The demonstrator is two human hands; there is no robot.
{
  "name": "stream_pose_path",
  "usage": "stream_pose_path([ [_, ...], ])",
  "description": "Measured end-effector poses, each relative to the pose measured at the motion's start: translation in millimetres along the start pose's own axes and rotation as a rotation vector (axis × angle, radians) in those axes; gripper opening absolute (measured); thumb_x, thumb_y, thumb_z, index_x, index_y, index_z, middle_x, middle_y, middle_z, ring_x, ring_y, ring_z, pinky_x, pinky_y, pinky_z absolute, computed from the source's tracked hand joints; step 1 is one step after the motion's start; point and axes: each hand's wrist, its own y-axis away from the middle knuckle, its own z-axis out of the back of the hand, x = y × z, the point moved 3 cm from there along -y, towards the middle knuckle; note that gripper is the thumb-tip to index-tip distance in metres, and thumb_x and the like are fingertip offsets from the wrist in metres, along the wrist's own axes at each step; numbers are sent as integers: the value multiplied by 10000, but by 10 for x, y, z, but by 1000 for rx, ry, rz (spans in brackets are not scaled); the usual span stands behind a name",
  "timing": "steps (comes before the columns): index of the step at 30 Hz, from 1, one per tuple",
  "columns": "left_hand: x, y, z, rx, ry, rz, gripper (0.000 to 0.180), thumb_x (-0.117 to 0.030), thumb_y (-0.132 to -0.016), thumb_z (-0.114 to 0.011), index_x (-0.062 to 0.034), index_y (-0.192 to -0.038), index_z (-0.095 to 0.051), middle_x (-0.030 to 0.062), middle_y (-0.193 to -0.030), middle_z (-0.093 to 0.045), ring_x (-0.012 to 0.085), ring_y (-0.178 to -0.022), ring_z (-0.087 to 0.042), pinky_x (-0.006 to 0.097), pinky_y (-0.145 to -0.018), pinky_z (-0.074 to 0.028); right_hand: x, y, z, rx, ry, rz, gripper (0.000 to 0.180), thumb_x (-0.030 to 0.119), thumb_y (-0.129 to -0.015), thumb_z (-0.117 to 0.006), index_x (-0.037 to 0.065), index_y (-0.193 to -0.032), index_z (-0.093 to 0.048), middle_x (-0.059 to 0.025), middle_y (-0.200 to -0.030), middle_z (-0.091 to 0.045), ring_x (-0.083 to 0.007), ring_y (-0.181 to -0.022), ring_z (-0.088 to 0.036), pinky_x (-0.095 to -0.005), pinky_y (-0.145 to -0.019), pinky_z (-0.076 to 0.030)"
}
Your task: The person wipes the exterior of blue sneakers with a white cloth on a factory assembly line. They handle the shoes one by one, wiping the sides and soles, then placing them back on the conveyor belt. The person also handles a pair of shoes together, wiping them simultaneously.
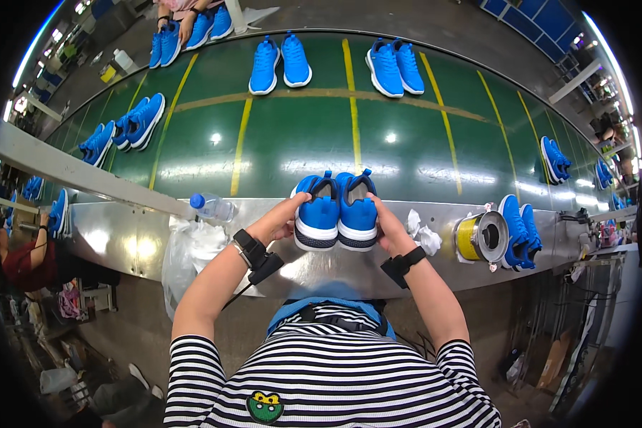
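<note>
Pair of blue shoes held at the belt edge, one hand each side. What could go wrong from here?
1. The blue shoes are only pinched between left hand and right hand; either could slip onto the steel ledge.
2. The water bottle lies loose by the left elbow path and might get knocked.

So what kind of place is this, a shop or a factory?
Most likely a shoe factory line. Pairs of blue shoes sit spaced along a green conveyor belt, the person's hands hold another blue pair at a metal bench, and a co-worker sits nearby.
</note>
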Motion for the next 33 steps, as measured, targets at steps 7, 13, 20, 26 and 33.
stream_pose_path([
  [7, 2, -129, -26, -31, 41, 13, 772, -531, -677, -610, -190, -1295, -298, 188, -1123, -299, 402, -992, -432, 487, -784, -415, 134, 189, -38, -75, -54, -51, 471, 471, -814, -524, 72, -1066, -531, -77, -1023, -588, -172, -918, -571, -328, -831, -447],
  [13, -49, -98, -109, -23, 59, -3, 781, -514, -675, -634, -165, -1293, -308, 209, -1158, -280, 433, -1030, -398, 519, -820, -405, 141, 194, -1, -56, -120, -30, 428, 443, -812, -543, 79, -1039, -544, -68, -986, -598, -170, -892, -580, -322, -820, -454],
  [20, 54, 31, -73, 133, -55, -143, 658, -318, -731, -643, -54, -1248, -334, 83, -1020, -501, 179, -970, -507, 348, -725, -470, -63, 149, 255, 11, 9, 121, 374, 223, -804, -564, 95, -1146, -483, -2, -950, -563, -112, -850, -559, -273, -752, -468],
  [26, 394, 223, 6, 404, 285, -405, 726, -56, -704, -558, -61, -1350, -228, 52, -1245, -417, 145, -1137, -414, 306, -972, -322, -561, 309, 608, 205, -417, 153, 387, 200, -841, -538, 44, -1187, -461, -91, -1129, -540, -215, -1024, -530, -354, -892, -431],
  [33, 736, 330, 53, 398, 368, -291, 747, -105, -690, -660, -62, -1322, -264, 52, -1245, -409, 164, -1153, -399, 323, -1000, -293, -748, 446, 632, 189, -432, 60, 387, 148, -870, -449, -16, -1218, -411, -164, -1202, -487, -266, -1082, -498, -385, -969, -369],
])
